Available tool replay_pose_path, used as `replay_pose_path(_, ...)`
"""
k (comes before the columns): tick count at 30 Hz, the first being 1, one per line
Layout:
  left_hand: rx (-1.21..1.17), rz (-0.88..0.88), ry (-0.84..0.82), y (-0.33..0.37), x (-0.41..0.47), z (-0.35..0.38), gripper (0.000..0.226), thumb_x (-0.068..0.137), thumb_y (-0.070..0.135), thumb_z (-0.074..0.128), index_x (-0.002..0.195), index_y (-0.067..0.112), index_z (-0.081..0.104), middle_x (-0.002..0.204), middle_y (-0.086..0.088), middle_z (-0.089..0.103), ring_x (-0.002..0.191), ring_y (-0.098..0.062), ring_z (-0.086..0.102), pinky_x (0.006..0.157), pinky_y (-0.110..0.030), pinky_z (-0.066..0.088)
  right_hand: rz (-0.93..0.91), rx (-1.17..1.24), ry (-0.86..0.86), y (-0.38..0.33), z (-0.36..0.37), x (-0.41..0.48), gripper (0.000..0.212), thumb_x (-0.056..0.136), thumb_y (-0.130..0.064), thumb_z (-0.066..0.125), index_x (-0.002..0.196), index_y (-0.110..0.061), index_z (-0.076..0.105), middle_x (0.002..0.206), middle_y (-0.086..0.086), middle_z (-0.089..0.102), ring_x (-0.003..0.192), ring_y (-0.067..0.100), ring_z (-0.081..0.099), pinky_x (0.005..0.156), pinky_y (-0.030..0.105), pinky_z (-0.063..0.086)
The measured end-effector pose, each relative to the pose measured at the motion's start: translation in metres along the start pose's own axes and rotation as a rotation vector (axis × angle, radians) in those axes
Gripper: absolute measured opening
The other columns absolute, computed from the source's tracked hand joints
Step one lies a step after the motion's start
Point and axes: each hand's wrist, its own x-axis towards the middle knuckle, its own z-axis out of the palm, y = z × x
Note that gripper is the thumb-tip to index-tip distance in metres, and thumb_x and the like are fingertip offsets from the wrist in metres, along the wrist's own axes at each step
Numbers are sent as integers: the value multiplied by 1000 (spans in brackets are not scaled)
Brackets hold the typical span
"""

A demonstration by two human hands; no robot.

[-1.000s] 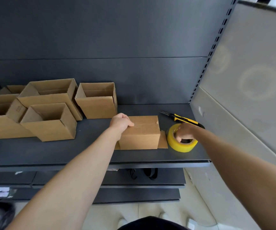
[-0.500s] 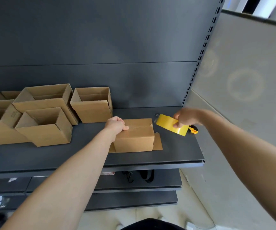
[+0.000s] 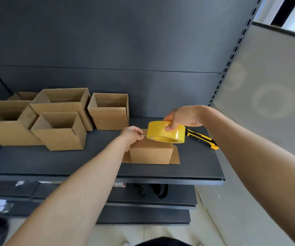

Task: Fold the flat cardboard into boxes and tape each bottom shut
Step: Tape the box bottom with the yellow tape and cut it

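A small cardboard box (image 3: 151, 155) stands bottom-up on the dark shelf (image 3: 54, 164), its lower flaps spread flat at both sides. My right hand (image 3: 182, 118) grips a yellow tape roll (image 3: 166, 132) from above and holds it over the box's closed top. My left hand (image 3: 133, 133) rests on the box's left top edge, fingers curled, and pinches at the left side of the roll, where the tape end seems to be. The strip itself is too thin to make out.
A yellow and black utility knife (image 3: 202, 139) lies on the shelf right of the box. Several open cardboard boxes (image 3: 61, 132) stand at the left and back. A grey side panel (image 3: 267, 103) closes off the right. Lower shelves (image 3: 143, 201) sit beneath.
My right hand lifted the tape roll off the shelf at the right and carried it left, over the box. My left hand shifted from pressing the box top to pinching at the roll.
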Motion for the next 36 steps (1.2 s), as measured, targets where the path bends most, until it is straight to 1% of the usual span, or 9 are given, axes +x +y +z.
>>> replay_pose_path(2, 49, 14, 12, 1, 0, -5, 19, 94, 13, 55, 111, 12, 65, 123, -3, 56, 113, -23, 51, 91, -29, 44, 0, 21, -24, 1, -1, 3, 21, 94, -22, 56, 115, -20, 55, 117, 1, 53, 114, 24, 46, 108, 41, 32)
replay_pose_path(5, 106, 95, 82, 1, -1, -12, 23, 94, 34, 54, 95, 15, 66, 106, -4, 58, 98, -23, 53, 82, -31, 45, -20, 107, -66, 2, -2, 7, 9, 94, -16, 56, 103, -20, 56, 111, 2, 55, 108, 24, 48, 104, 40, 33)
replay_pose_path(7, 56, 100, -45, 3, -8, -12, 33, 97, 39, 48, 92, 10, 64, 85, -4, 58, 73, -19, 54, 65, -26, 41, -38, 137, -86, 3, 0, 9, 11, 94, -13, 55, 103, -17, 58, 108, 5, 58, 105, 25, 50, 101, 40, 36)
replay_pose_path(9, -74, 63, -170, 6, -15, -11, 35, 100, 35, 45, 98, 5, 64, 79, -5, 59, 61, -15, 53, 57, -23, 39, -56, 154, -105, 2, -1, 10, 10, 93, -10, 55, 99, -17, 58, 103, 4, 59, 101, 24, 52, 96, 38, 39)
replay_pose_path(14, -155, 102, -187, 5, -12, -13, 17, 97, 9, 49, 85, 9, 61, 76, -5, 58, 63, -12, 56, 57, -19, 47, -59, 186, -144, 3, -5, 11, 12, 94, -7, 53, 96, -18, 58, 98, 1, 60, 96, 22, 53, 87, 32, 41)
replay_pose_path(19, -174, 100, -199, 7, -6, -15, 21, 95, 7, 52, 74, 7, 54, 72, -5, 54, 66, -14, 55, 66, -24, 51, -37, 177, -126, 0, -7, 15, 10, 94, -9, 53, 98, -17, 59, 104, 4, 60, 100, 24, 54, 94, 34, 41)
replay_pose_path(25, -336, 99, -293, 1, 0, -17, 13, 95, 13, 55, 90, 2, 60, 77, -7, 57, 72, -15, 57, 66, -24, 51, -9, 182, -123, -5, -11, 18, 22, 94, -10, 54, 116, -8, 56, 116, 11, 59, 104, 26, 56, 99, 37, 42)
replay_pose_path(32, -396, 85, -219, -2, 4, -16, 14, 98, 4, 45, 88, 5, 55, 82, -12, 61, 74, -17, 59, 70, -26, 52, 11, 138, -101, -11, -14, 22, 7, 93, -13, 56, 99, -15, 59, 107, 7, 60, 100, 26, 56, 92, 35, 45)
replay_pose_path(36, -470, 69, -361, -4, 1, -23, 15, 96, 7, 52, 104, -2, 61, 89, -14, 63, 83, -21, 64, 75, -27, 58, 14, 165, -116, -10, -16, 22, 7, 94, -12, 54, 97, -17, 59, 103, 5, 61, 101, 26, 56, 94, 36, 44)
